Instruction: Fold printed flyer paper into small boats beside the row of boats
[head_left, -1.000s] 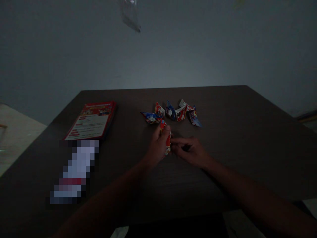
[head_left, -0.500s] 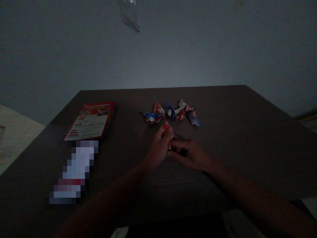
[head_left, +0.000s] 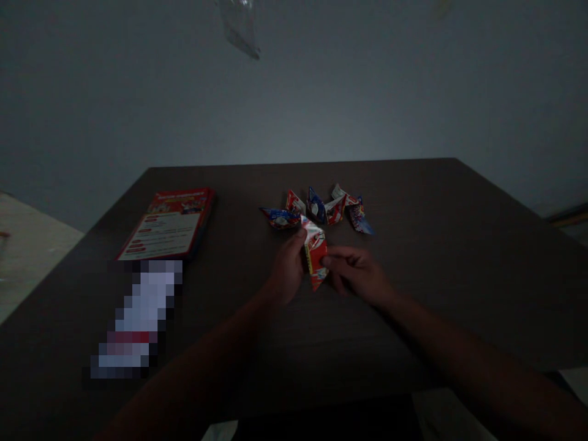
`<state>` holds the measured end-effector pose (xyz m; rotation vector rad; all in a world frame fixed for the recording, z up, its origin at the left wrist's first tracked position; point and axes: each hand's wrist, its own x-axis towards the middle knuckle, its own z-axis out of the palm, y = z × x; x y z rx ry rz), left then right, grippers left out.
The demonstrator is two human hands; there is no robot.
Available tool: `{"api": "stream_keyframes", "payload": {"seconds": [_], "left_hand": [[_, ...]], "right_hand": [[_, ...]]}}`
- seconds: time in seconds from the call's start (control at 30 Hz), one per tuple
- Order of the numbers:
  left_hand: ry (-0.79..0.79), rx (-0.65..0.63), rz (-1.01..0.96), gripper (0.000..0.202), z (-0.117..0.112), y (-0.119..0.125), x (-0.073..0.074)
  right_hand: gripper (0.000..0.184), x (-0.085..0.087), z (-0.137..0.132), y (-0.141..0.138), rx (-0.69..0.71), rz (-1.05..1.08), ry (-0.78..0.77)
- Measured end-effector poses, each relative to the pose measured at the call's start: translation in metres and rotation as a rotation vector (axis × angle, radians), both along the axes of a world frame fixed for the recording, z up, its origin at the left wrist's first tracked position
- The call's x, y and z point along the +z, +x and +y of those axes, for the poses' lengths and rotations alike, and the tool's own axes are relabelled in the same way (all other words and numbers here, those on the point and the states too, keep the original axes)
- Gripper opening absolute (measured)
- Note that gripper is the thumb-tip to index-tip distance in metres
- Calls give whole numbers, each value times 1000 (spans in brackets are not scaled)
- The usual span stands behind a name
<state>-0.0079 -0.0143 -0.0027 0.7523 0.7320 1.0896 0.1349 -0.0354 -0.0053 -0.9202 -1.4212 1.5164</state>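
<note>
A folded piece of glossy printed paper (head_left: 316, 251), mostly red with a whitish top and pointed ends, is held between my two hands above the table. My left hand (head_left: 289, 266) grips its left edge, thumb near the upper end. From the other side, my right hand (head_left: 361, 269) pinches its right edge between thumb and fingers. Just beyond lie several folded paper pieces in red, blue and white: a blue one (head_left: 280, 218) at the left, a red and white one (head_left: 335, 210) in the middle, and a blue-purple one (head_left: 360, 217) at the right.
A stack of printed red and white sheets (head_left: 168, 226) lies on the left of the dark wooden table (head_left: 436, 245). Nearer me is a blurred-out pale object (head_left: 142, 318). The wall (head_left: 367, 92) stands behind, with a clear plastic bag (head_left: 241, 27) at the top.
The folded paper has turned so more of its printed face shows. My left thumb has shifted to its upper left edge, and my right hand now pinches the right edge.
</note>
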Motion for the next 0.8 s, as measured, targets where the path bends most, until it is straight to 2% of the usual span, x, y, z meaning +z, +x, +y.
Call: {"api": "stream_keyframes", "payload": {"seconds": [0.13, 0.27, 0.37, 0.53, 0.8], "left_hand": [[40, -104, -143, 32, -1, -3, 4], [75, -58, -83, 23, -3, -4, 4], [95, -13, -56, 24, -3, -4, 4], [125, -14, -15, 29, -3, -5, 4], [161, 12, 78, 29, -2, -8, -1]], "right_hand": [[17, 1, 3, 0, 26, 293, -202], [15, 5, 2, 2, 88, 418, -337], [16, 6, 2, 3, 112, 443, -407], [16, 5, 4, 2, 113, 448, -407], [20, 3, 2, -3, 59, 352, -295]]}}
